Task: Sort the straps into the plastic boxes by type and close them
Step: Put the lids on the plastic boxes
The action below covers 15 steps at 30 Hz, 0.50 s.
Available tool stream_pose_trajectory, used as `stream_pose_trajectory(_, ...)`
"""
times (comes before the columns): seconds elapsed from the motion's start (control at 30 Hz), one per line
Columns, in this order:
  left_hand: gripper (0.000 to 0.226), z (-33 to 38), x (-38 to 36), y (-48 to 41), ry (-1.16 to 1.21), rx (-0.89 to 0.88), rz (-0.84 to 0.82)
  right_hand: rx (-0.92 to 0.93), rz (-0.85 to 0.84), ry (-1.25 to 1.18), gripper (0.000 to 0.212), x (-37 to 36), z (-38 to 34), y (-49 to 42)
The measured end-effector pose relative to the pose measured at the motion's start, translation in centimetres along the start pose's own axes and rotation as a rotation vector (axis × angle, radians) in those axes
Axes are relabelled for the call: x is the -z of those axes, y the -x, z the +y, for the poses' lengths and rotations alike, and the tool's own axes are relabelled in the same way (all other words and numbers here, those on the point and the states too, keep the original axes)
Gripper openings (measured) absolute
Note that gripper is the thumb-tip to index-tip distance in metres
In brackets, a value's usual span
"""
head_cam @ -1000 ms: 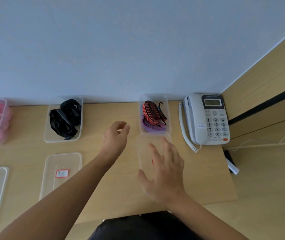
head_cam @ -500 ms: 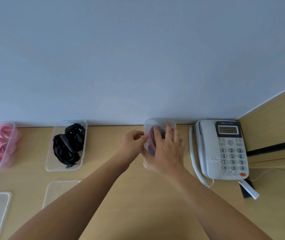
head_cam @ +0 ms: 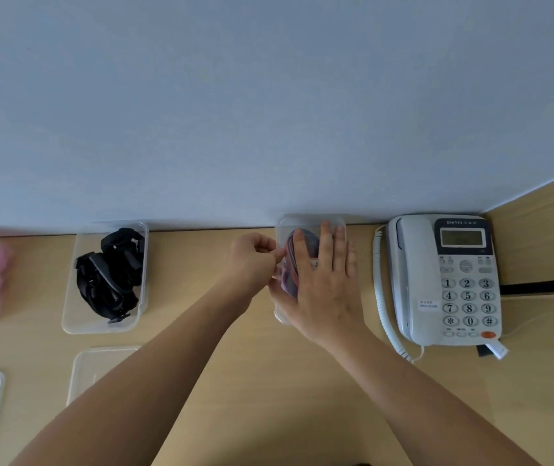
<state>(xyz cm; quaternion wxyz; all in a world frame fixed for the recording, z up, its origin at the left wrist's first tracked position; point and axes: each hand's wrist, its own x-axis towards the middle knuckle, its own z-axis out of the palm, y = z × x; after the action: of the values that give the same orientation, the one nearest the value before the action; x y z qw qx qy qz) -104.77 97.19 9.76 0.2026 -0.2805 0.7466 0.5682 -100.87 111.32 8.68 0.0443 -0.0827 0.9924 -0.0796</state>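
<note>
Head view: lid (head_cam: 302, 223) seating on red/purple strap box (head_cam: 279, 316).
Right hand (head_cam: 324, 287): flat, fingers straight, pressing lid.
Left hand (head_cam: 252, 260): pinching lid rim, 9 o'clock.
Tip: press corners evenly.

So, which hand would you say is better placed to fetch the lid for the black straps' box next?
Probably the left hand: it pinches the left edge of the box beside the phone, where the right hand presses flat, and is nearer the loose lid and black straps' box.
</note>
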Motion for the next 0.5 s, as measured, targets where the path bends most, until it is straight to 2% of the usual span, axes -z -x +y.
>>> stream_pose_trajectory(0.27, 0.013, -0.2, 0.6, 1.6, -0.076, 0.041, -0.055, 0.061, -0.047, -0.044, 0.093, 0.1, 0.6, 2.1)
stream_pose_trajectory(0.37, 0.012, -1.2, 0.2, 2.7, 0.0, 0.077, -0.054, 0.121, -0.023, -0.068, 0.09, -0.3, 1.3, 3.1)
stream_pose_trajectory(0.43, 0.01, -1.1, 0.0, 3.2, -0.041, -0.012, 0.008, 0.096, 0.0, -0.125, 0.096, -0.1, 1.7, 2.9)
stream_pose_trajectory(0.5, 0.038, -1.1, 0.0, 3.6, -0.215, -0.22, 0.062, 0.046, -0.007, -0.139, 0.108, 0.0, 2.2, 2.7)
